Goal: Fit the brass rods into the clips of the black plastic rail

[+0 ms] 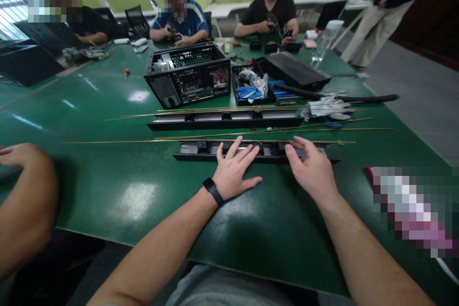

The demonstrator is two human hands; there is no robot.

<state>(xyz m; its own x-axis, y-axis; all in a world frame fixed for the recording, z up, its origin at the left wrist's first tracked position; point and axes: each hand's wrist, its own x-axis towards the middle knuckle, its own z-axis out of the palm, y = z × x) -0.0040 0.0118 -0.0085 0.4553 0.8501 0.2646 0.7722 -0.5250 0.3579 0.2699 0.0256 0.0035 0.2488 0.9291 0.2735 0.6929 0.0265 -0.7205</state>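
Note:
My left hand (234,172), with a dark watch on the wrist, lies with fingers spread and fingertips over a long black channel-shaped rail (265,158). Small black blocks (202,147) sit inside the rail. Near its right part is my right hand (313,169), thumb and index finger apart at the rail; its other fingers are partly hidden. Thin brass-coloured rods (229,135) lie just behind and along this rail. A second similar black rail (222,123) lies parallel farther back.
Behind the rails stand an open black computer case (190,76) and a black tray (251,98) of gloves. More gloves (328,109), a black tube (340,95) and a clear bottle (324,40) are at right. A neighbour's arm (28,196) rests at left; people work across the green table (107,181).

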